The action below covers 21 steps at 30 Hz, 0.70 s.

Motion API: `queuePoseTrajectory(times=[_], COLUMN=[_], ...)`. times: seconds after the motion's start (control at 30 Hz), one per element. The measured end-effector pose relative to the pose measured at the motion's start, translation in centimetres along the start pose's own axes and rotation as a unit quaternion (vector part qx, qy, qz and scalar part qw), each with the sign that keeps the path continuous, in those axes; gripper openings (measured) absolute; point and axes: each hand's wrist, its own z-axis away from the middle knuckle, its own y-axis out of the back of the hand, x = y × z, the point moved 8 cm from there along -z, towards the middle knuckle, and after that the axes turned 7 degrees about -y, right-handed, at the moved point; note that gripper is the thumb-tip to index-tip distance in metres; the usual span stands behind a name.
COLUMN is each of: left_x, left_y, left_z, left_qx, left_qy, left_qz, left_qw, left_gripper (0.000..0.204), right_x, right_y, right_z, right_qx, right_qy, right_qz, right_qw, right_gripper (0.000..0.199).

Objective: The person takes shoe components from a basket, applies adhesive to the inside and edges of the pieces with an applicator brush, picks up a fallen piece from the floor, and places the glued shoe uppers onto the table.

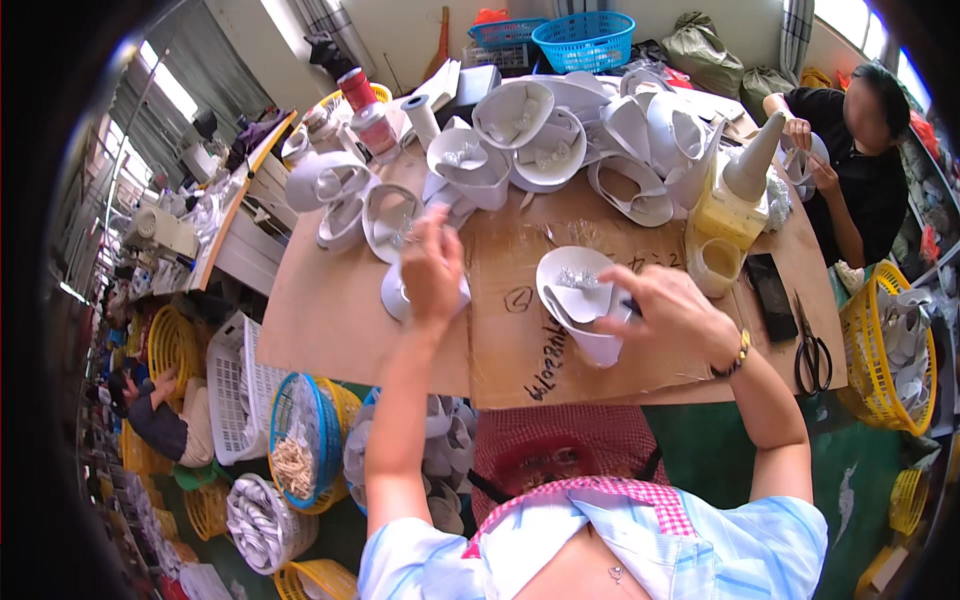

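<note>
A curved white piece that looks like a shoe upper lies on the cardboard-topped table, with a clear sparkling ornament at its opening. My right hand is over its right edge, thumb and fingers curled around a small dark thing that I cannot make out. Over the table's left part is my left hand, raised with its fingers pinched together. What it pinches is too small or blurred to name. Another white upper lies partly behind that hand. Many more white uppers are heaped along the far side.
At the right are a yellowish glue container, a phone and black-handled scissors. Red-topped jars stand far left. Baskets flank the table. A co-worker handles a white piece at the far right.
</note>
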Motion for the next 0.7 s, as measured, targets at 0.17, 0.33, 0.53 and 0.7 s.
queuePoseTrajectory(times=[0.17, 0.33, 0.53, 0.7], left_x=[10.2, 10.6, 7.1, 13.2], left_y=[-7.6, -11.9, -10.4, -11.1], left_z=[4.6, 6.4, 4.7, 5.8], left_qx=[-0.376, -0.53, -0.425, -0.448], left_qy=[-0.216, -0.224, 0.091, -0.128], left_qz=[0.137, 0.058, 0.251, 0.087], left_qw=[0.891, 0.816, 0.865, 0.881], left_gripper=[0.041, 0.038, 0.034, 0.029], right_x=[-2.0, -1.3, 0.5, -0.3], right_y=[-4.9, -4.6, -2.7, -3.2], right_z=[2.0, 3.0, 4.2, 3.5], right_qx=[-0.068, 0.011, 0.006, -0.003], right_qy=[0.0, 0.055, 0.075, 0.098], right_qz=[0.103, 0.083, 0.038, 0.06], right_qw=[0.992, 0.995, 0.996, 0.993], right_gripper=[0.034, 0.027, 0.022, 0.022])
